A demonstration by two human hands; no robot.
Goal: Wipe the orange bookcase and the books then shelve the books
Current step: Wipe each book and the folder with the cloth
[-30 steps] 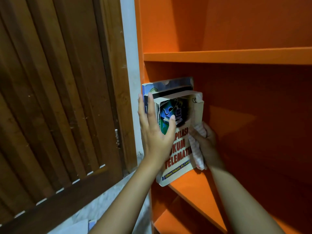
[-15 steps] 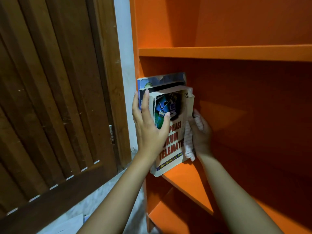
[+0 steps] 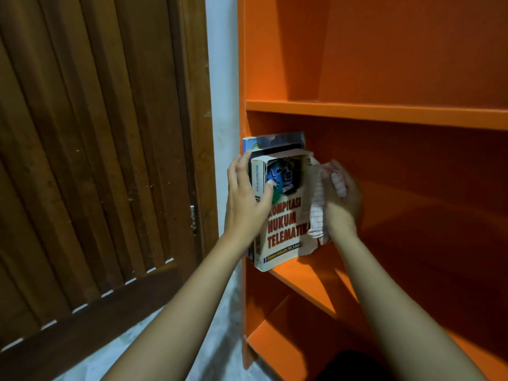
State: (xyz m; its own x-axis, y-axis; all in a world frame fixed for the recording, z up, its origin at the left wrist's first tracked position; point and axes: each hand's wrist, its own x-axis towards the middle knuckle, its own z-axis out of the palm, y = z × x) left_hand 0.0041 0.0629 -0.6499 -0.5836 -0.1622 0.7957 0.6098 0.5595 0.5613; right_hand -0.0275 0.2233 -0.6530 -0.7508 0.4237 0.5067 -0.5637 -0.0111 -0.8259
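Note:
Three books stand upright at the left end of the middle shelf of the orange bookcase (image 3: 384, 115). The front one is a cream book (image 3: 288, 224) with red title lettering; a dark book and a blue-spined book (image 3: 254, 143) stand behind it. My left hand (image 3: 247, 204) presses on the spines, thumb on the cream cover. My right hand (image 3: 341, 204) holds a white striped cloth (image 3: 319, 210) against the right edge of the cream book.
A brown slatted wooden door (image 3: 96, 160) fills the left, with a strip of white wall (image 3: 222, 105) between it and the bookcase. Lower orange shelves (image 3: 302, 281) run beneath my arms. The shelf to the right of the books holds nothing.
My right hand with the cloth has risen along the cream book's right edge, from near the shelf to about mid-height. The left hand stays on the spines; the view shifted slightly.

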